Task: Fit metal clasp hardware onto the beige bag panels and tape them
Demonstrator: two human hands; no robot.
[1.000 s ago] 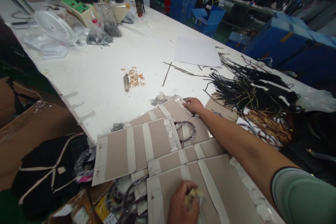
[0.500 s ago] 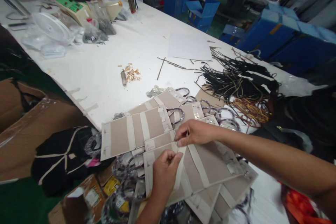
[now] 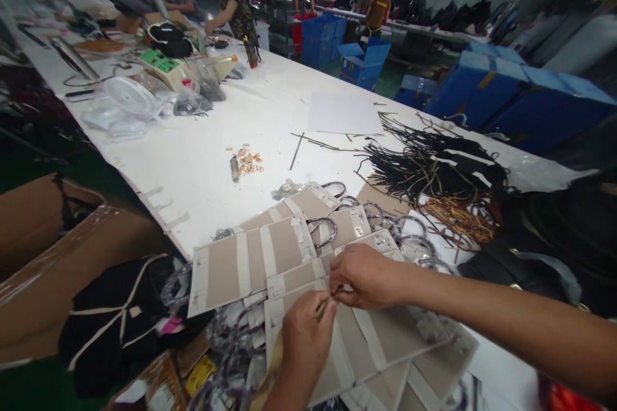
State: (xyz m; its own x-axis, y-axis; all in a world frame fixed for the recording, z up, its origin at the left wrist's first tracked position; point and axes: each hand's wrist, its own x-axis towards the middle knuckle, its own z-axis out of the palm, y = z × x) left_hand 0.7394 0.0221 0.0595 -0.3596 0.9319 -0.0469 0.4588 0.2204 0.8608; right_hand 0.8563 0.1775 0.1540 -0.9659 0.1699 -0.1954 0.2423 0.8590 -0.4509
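Note:
My left hand (image 3: 308,327) is closed in a pinch on a narrow beige strip (image 3: 274,366), which hangs down beside the wrist. Fingertips of my right hand (image 3: 366,276) are pinched together and meet the left thumb and finger; whatever is between them is too small to make out. Both hands are above a beige bag panel (image 3: 390,334) with pale bands across it. More such panels lie overlapped beneath and around it, among them a left panel (image 3: 255,257) with a dark, plastic-wrapped loop handle (image 3: 324,231).
Gold-coloured metal pieces (image 3: 250,160) lie beside a small grey cylinder (image 3: 234,169) on the white table (image 3: 193,154). Black cords (image 3: 424,160) are heaped to the right. Clear bags and a plastic reel (image 3: 130,96) stand at the left. Blue boxes (image 3: 482,87) and people are beyond.
My view has tilted up, showing more of the room. My right hand has come down to the left fingertips, and the strip now hangs behind the left wrist instead of across the panel.

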